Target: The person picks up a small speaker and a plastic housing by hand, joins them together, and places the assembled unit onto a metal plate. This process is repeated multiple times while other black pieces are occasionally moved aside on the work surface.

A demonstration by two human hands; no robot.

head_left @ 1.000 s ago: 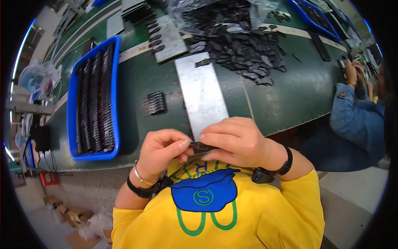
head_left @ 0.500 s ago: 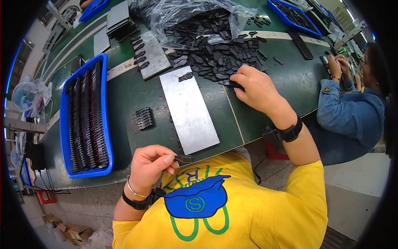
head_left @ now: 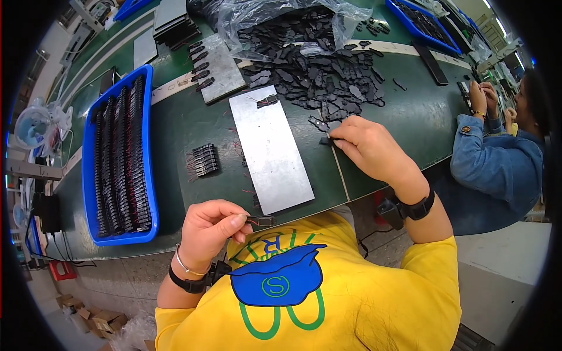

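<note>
Table (head_left: 410, 130) is green-topped, its near edge running in front of the person. Left hand (head_left: 212, 229) is closed in a pinch on a black-and-red part (head_left: 261, 220), held roughly level at the near edge; whether the part touches the table cannot be told. Right hand (head_left: 372, 149) is farther in from that edge, fingertips pinched together on a black piece (head_left: 325, 141), of which only one end shows. A loose piece (head_left: 318, 123) lies just beyond these fingertips, near the close side of a pile (head_left: 345, 79) of similar dark pieces. Clear bag (head_left: 243, 44) spreads over the pile's far left side.

Bright plate (head_left: 272, 153) lies between the two hands, its close end near the table's near edge. One finished-looking unit (head_left: 267, 101) rests at its far end, toward the right corner. A second plate (head_left: 219, 70) lies beyond, with several dark units along its left edge. A stack of plates (head_left: 174, 26) stands farther off.

Blue tray (head_left: 126, 239) occupies the table's left portion, its close end near the near edge, filled with long rows of units. A small cluster (head_left: 203, 161) sits between tray and bright plate, touching neither. At right, a co-worker's sleeve (head_left: 486, 155) is beside the near edge.
</note>
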